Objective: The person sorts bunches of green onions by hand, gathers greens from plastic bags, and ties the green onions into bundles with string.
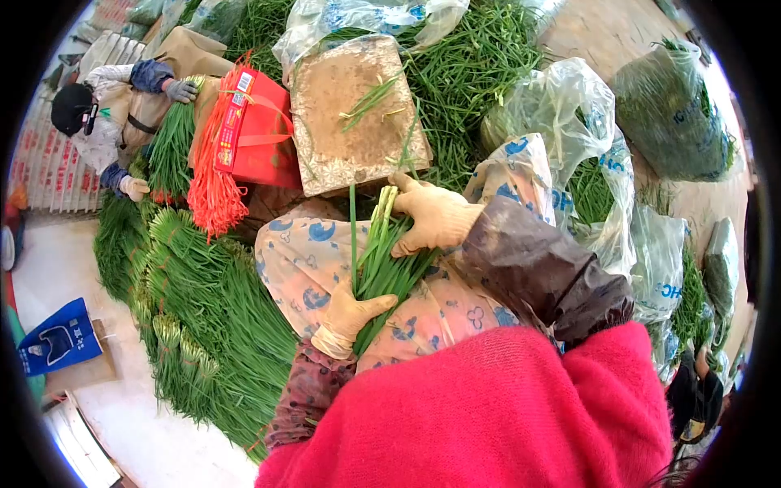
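Observation:
Both of my gloved hands are at a bunch of green stalks (376, 272) above my patterned apron (301, 252). My left hand (351, 315) is wrapped round its lower leafy part, with the thumb across the front. At the pale stem ends, my right hand (429, 213) has its thumb against the bunch and its fingers spread toward the board. One long leaf sticks up at the bunch's left side. Just beyond my hands lies a worn, dirty board (338, 122) with a few loose stalks on it.
Orange-red ties (215, 195) hang over a red box (264, 138) left of the board. Tied bunches (203, 285) are piled at the left. Loose greens (472, 73) lie behind. Filled plastic bags (671, 114) stand right. A co-worker (122, 106) holds greens at upper left.

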Motion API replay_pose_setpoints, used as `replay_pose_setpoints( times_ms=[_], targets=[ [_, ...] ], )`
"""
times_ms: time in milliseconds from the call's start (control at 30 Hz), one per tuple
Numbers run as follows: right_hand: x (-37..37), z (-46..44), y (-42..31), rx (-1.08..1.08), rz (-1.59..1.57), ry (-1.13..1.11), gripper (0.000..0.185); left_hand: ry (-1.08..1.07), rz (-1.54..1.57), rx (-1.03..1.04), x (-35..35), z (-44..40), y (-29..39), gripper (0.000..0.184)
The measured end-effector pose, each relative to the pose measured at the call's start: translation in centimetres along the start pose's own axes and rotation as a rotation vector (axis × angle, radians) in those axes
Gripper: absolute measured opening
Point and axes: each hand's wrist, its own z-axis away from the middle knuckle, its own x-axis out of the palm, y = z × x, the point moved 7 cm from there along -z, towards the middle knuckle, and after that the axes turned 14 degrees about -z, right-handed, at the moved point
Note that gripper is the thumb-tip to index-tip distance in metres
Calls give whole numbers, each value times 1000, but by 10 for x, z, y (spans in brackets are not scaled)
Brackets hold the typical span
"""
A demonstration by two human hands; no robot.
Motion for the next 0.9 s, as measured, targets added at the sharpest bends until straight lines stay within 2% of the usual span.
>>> replay_pose_setpoints(
  times_ms=[67,167,233,333,433,467,567,600,667,733,833,867,900],
  targets=[
    [3,-2,0,8,-29,-35,56,1,17,-7,0,-1,-2,54],
    [0,-1,-6,21,-202,-1,42,-12,0,-3,-4,-1,-7,53],
    [-3,-3,-5,40,-255,-6,41,-10,-96,50,-6,-1,-1,56],
    [-8,-2,-8,58,-291,-5,37,-26,-45,19,-3,-3,-6,57],
    [-15,-2,-34,-130,235,64,30,-60,-25,-60,0,-3,-12,59],
    [-11,-5,-36,-124,235,62,30,-64,-21,-63,2,-3,-14,59],
    [1,-16,-39,-47,579,29,26,-55,-16,-30,3,-5,-15,59],
    [-1,-18,-38,-44,579,28,26,-41,-16,0,4,-5,-14,57],
    [-1,-24,-15,184,240,-103,26,-27,-13,28,4,-4,-17,56],
    [6,-29,0,131,283,-69,25,-2,-60,44,4,-5,-25,50],
    [0,-25,-2,61,524,83,28,-3,-19,2,9,-2,-21,45],
    [-6,-26,-3,69,525,85,28,-12,-17,2,10,-1,-21,45],
    [-28,-31,6,228,551,192,26,-6,-54,11,10,1,-21,45]
  ],
)
